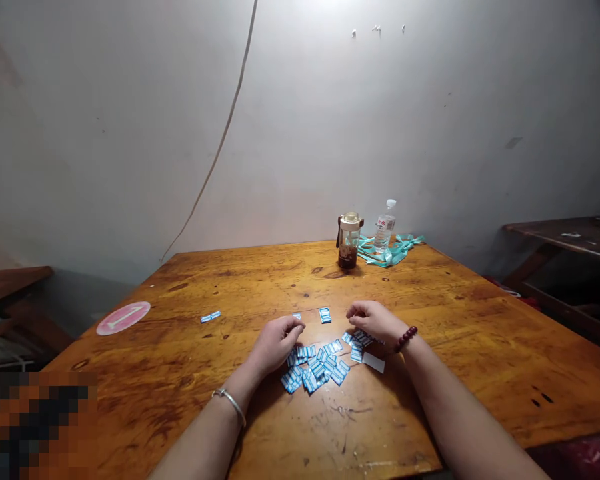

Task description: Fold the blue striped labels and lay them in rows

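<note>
A loose pile of small blue-and-white cards lies on the wooden table between my forearms. My left hand rests at the pile's far left edge, fingers curled and thumb close to the index finger. Just past its fingertips shows part of a small card. Over the right part of the pile, my right hand has its fingers bent together; its palm side is hidden. What either hand pinches, if anything, cannot be made out. A single card lies flat between the hands, slightly farther away. Below my right wrist is a blank white card.
Farther left lies a blue-and-white strip, and a round pink sticker marks the table. A bottle of dark drink, a clear water bottle and a turquoise ribbon are at the back, near the wall.
</note>
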A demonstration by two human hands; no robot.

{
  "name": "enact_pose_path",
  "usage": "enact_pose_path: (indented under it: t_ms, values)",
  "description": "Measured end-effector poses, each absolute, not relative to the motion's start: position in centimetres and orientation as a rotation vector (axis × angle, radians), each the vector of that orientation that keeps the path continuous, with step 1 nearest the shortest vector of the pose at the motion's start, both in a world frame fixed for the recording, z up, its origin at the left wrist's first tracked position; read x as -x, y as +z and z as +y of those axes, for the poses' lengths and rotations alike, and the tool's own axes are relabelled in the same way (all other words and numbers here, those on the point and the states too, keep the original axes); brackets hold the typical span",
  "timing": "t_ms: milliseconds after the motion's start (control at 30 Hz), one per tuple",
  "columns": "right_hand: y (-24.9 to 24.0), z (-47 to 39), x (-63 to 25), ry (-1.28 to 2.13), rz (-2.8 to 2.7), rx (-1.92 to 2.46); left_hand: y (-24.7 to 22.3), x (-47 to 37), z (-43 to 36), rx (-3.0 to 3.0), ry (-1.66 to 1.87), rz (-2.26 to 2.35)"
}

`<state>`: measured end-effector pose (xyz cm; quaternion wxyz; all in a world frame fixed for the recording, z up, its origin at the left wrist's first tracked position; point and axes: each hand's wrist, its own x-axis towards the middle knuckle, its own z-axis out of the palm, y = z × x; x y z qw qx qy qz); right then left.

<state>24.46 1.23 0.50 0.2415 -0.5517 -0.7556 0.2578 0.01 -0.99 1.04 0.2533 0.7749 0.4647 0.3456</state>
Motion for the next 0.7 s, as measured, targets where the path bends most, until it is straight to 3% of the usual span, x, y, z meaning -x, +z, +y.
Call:
enact_pose_path:
  t_ms: [167, 500, 700]
  values:
    - [1.3, -0.1, -22.9, 0.858, -2.263, 1.432, 1.1, 0.8, -0.4, -2.099, 0.888, 1.332]
    - [1.5, -2.9, -18.7, 0.82, -2.649, 1.24, 1.5, 0.9, -1.6, -2.183, 0.364, 1.434]
    - [2.4, -1.9, -20.3, 0.862, -2.491, 1.341, 1.1, 0.6, -1.8, -2.251, 0.3, 1.488]
